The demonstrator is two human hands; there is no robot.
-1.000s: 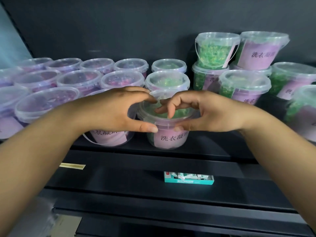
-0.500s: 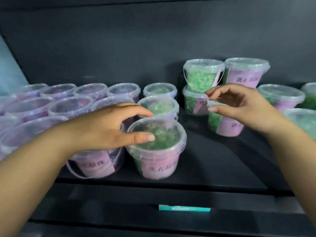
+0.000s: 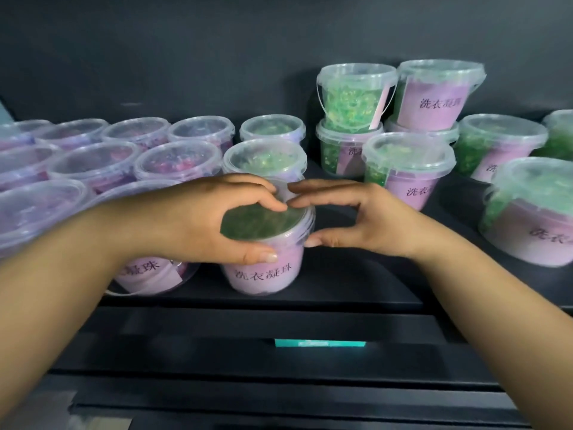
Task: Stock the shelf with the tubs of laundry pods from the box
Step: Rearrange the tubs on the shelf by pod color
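A clear tub of green laundry pods (image 3: 263,276) with a pink label stands at the front of the dark shelf (image 3: 350,287). My left hand (image 3: 204,221) wraps its left side, thumb on the front wall and fingers curled over the lid's far edge. My right hand (image 3: 359,221) meets it from the right: its fingertips touch the lid's far rim and its thumb touches the near right rim. Both hands frame the lid between them.
Rows of purple-pod tubs (image 3: 93,162) fill the shelf to the left, one touching the held tub. Green-pod tubs (image 3: 406,169) stand to the right, two stacked at the back (image 3: 356,97). A teal box (image 3: 319,343) lies on a lower ledge.
My right hand was lifted over the green tubs on the right half a second ago and has come back to the front tub's rim. My left hand stayed on that tub.
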